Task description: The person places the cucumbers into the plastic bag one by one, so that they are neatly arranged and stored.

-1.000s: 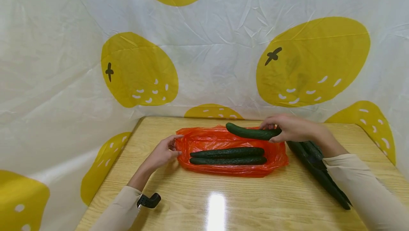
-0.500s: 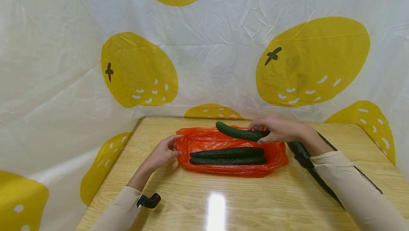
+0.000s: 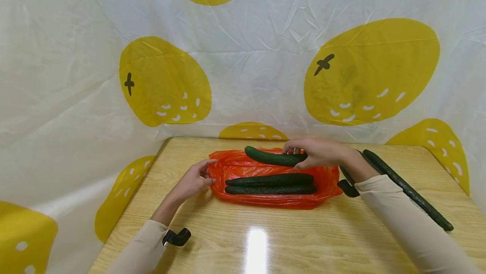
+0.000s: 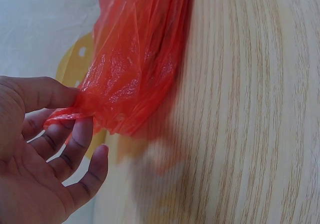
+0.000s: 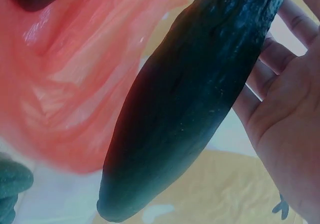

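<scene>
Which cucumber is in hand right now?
The cucumber gripped by the right hand, raised near the red bag's back edge. The pair inside the bag and those on the table beside the right sleeve are in neither hand.

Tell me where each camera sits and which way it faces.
Head: on the head, looking forward and down at the table; left hand, right hand and both sleeves show.
Left wrist: on that wrist, facing the red bag the left hand pinches.
Right wrist: on that wrist, facing the cucumber the right hand holds.
Head and right wrist share that cucumber.
</scene>
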Tool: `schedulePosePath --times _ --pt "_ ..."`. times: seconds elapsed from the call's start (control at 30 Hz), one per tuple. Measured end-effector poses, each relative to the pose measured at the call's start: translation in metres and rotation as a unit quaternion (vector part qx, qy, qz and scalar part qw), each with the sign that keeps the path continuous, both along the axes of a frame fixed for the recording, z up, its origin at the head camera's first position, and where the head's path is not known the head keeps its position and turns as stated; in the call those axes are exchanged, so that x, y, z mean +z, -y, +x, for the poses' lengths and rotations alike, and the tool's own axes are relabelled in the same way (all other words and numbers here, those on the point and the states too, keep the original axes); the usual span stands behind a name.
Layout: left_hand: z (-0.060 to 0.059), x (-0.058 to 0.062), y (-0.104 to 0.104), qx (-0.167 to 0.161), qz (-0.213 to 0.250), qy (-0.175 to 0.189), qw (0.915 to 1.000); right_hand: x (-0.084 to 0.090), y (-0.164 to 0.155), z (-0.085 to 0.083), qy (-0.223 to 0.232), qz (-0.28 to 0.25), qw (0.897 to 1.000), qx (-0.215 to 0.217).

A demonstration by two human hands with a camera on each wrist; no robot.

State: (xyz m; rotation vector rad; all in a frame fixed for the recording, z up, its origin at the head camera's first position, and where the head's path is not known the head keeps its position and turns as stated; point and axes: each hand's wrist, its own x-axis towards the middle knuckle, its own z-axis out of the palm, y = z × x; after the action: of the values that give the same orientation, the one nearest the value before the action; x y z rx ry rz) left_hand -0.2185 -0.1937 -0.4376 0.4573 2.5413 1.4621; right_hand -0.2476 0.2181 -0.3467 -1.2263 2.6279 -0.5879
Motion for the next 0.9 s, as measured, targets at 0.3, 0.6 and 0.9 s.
schedulePosePath --times 0.3,0.6,0.9 --pt "-0.002 -0.006 0.002 0.001 0.010 -0.007 0.9999 -0.004 0.020 -0.004 -0.001 0.006 1.000 0.020" --pt "-0.003 -0.005 0.002 0.007 0.002 -0.006 1.0000 -0.013 0.033 -0.008 0.007 0.000 1.000 0.026" --pt "-0.001 -0.004 0.001 0.003 0.002 -0.005 1.0000 -0.024 0.042 -0.014 0.020 0.008 0.999 0.032"
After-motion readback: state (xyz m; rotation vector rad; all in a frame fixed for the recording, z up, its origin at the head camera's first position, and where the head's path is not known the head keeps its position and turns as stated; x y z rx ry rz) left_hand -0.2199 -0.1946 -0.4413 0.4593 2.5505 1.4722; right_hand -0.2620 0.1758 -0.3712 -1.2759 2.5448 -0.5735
